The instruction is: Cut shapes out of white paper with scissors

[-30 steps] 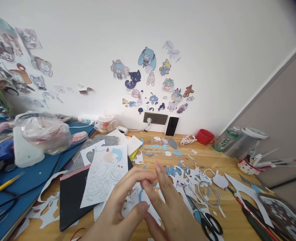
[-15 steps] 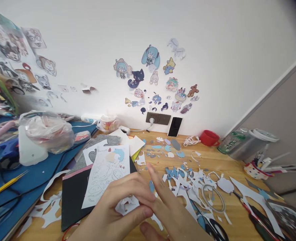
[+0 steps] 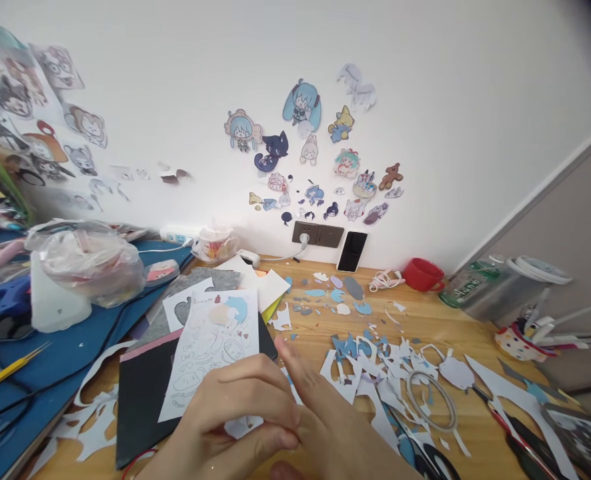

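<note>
one finger of the right hand [image 3: 333,420] points outward over the wooden surface [image 3: 443,328], and the curled fingers of the left hand [image 3: 240,403] touch that hand; i cannot tell how far they are closed or whether anything is held. a printed sheet [image 3: 208,367] lies just beyond the left hand, overlapping a black sheet [image 3: 140,407], and paper scraps [image 3: 370,373] and scissors [image 3: 428,457] lie beside the right.

Soft, fairly bright light.
The plastic bag [image 3: 93,270] left of the phone [image 3: 352,251] shines; far to the phone's upper right, a dark blur.
</note>
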A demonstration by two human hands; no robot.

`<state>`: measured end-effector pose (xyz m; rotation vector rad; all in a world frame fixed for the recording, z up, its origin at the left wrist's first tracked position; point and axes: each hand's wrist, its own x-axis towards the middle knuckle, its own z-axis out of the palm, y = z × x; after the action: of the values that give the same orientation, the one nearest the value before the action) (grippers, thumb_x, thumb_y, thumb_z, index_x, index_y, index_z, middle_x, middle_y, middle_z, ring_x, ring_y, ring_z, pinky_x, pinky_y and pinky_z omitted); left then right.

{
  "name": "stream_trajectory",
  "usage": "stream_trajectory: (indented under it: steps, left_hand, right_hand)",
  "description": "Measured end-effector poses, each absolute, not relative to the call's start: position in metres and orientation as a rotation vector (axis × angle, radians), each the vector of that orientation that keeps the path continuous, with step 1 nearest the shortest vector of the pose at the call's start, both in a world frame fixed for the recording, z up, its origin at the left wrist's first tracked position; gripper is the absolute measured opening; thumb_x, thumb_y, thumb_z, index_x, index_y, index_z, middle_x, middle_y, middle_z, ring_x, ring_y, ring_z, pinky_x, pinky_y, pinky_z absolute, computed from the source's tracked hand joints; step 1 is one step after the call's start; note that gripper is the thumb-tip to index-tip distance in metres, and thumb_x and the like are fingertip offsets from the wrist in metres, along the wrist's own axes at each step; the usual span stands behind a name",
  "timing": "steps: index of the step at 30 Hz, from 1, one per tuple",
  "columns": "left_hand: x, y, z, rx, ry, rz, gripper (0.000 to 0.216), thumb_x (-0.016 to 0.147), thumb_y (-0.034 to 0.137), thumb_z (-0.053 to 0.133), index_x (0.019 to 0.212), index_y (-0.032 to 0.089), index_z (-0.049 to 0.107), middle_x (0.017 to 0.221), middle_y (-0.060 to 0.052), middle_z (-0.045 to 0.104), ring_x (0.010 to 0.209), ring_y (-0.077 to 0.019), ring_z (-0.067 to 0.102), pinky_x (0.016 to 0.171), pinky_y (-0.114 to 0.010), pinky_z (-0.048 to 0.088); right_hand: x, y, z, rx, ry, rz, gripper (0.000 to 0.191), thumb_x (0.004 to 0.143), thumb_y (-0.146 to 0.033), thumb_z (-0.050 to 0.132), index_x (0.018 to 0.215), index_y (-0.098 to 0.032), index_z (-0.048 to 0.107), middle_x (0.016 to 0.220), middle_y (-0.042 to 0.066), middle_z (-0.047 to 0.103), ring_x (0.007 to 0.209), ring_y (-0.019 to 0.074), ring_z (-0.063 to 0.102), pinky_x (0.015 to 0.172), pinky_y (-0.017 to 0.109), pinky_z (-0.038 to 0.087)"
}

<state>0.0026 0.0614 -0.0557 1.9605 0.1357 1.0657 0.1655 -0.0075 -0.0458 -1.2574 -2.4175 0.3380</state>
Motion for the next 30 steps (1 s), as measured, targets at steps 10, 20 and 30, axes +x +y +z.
stream_trajectory:
  steps: [10, 20, 30]
  left_hand:
    - [0.003, 0.060, -0.059, 1.992, 0.251, 1.057, 0.019, 0.088, 0.035, 0.049, 0.075, 0.021, 0.048, 0.061, 0.003, 0.049, 0.055, -0.0098, 0.047, 0.053, -0.022, 0.044]
    - [-0.005, 0.051, -0.064, 2.164, 0.429, 0.911, 0.010, 0.089, 0.015, 0.040, 0.090, 0.025, 0.044, 0.071, 0.003, 0.050, 0.059, -0.0081, 0.049, 0.054, -0.014, 0.046]
    - [-0.006, 0.049, -0.066, 2.189, 0.486, 0.895, 0.012, 0.092, 0.016, 0.032, 0.092, 0.024, 0.041, 0.075, 0.003, 0.048, 0.066, -0.0086, 0.049, 0.061, -0.015, 0.045]
  right_hand:
    - [0.162, -0.010, -0.049, -1.231, -2.430, 0.122, 0.049, 0.084, -0.017, 0.055, 0.131, -0.020, 0.042, 0.142, 0.018, 0.030, 0.129, 0.0322, 0.030, 0.097, 0.048, 0.040]
    - [0.161, -0.010, -0.049, -1.214, -2.437, 0.007, 0.056, 0.080, -0.011, 0.052, 0.133, -0.014, 0.035, 0.141, 0.027, 0.028, 0.129, 0.0362, 0.025, 0.094, 0.050, 0.042]
    - [0.156, -0.010, -0.046, -1.197, -2.506, -0.110, 0.056, 0.072, -0.009, 0.051, 0.126, -0.006, 0.036, 0.132, 0.036, 0.035, 0.124, 0.0405, 0.028, 0.089, 0.051, 0.046]
